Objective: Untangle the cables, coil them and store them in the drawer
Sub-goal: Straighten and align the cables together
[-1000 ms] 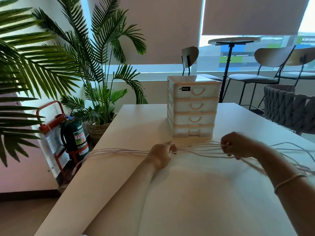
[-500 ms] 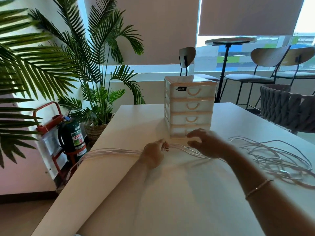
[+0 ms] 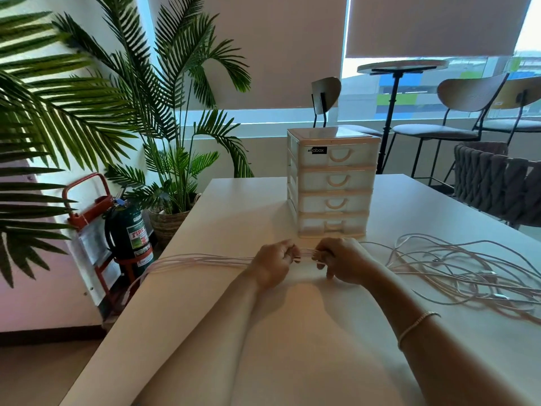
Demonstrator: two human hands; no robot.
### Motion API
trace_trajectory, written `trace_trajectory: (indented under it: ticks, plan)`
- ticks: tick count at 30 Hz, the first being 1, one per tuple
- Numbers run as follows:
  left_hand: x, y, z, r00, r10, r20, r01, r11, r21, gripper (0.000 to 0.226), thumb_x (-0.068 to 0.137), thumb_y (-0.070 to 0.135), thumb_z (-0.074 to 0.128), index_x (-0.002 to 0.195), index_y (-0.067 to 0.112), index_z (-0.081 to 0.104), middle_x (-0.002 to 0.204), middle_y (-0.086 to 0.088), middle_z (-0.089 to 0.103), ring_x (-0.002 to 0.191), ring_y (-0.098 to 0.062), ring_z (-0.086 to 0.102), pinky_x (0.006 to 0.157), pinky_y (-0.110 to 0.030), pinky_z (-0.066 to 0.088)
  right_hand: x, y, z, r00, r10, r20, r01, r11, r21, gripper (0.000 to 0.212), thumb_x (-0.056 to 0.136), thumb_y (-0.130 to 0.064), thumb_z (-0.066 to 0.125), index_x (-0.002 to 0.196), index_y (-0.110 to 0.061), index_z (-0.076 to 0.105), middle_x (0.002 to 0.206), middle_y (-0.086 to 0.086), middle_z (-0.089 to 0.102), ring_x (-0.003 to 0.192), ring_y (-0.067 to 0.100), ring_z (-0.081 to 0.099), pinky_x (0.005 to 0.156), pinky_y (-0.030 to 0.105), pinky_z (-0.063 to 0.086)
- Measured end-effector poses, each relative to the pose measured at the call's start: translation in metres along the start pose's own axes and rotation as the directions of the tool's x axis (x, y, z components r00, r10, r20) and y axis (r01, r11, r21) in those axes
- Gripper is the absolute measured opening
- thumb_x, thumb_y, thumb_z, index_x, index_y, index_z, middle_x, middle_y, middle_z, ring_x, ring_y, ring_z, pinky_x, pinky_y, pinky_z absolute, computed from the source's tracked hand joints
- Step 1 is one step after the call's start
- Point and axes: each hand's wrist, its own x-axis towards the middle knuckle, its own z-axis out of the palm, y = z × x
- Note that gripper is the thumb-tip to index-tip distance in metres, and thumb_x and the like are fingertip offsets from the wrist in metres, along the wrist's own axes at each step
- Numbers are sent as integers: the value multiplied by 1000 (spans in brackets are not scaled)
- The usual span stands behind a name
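Both hands (image 3: 307, 263) pinch cables (image 3: 205, 260) before drawer unit (image 3: 332, 183) (labelled "box").

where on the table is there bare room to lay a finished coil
Bare: the near table between the forearms, and the strip left of the drawer unit. Crowded: the right side, under the loose cables, and the line where left hand and right hand grip the bundle running off the left edge.

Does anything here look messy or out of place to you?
Yes. The white cables sprawl in a loose tangle on the table to the right, and on the left the bundle hangs over the table edge. Both the left hand and right hand grip it. The drawer unit stands upright, all drawers closed.
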Motion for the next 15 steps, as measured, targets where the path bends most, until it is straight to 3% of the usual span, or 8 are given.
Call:
trace_trajectory:
  ticks: [4,8,12,15]
  plan:
    - [-1,3,0,999,23,-49,-21,999,32,19,95,12,44,95,5,62,104,-12,68,100,-30,59,85,-29,41,-3,-1,-3,993,17,114,-21,999,39,18,92,-14,51,78,-18,62,75,-5,67,59,8,62,52,12,47]
    - [-1,6,1,996,43,-77,-40,998,44,19,95,9,44,98,3,62,104,-12,68,101,-29,60,86,-30,41,-5,1,-8,982,37,187,-58,993,107,17,89,-12,55,83,-13,71,74,1,70,67,12,62,68,26,53]
    - [-1,4,0,997,41,-63,-39,999,33,19,95,9,45,97,4,63,103,-12,68,100,-29,60,86,-29,41,-6,2,-7,997,30,75,-35,997,72,15,86,-16,59,88,-15,74,67,-5,61,64,9,51,63,24,42]
    - [1,3,-1,998,36,-42,-36,999,23,18,95,10,45,95,5,62,103,-12,67,101,-30,60,87,-30,42,-4,4,-7,1000,21,-11,-20,995,96,15,87,-15,58,90,-15,74,65,-7,58,68,14,53,71,32,47]
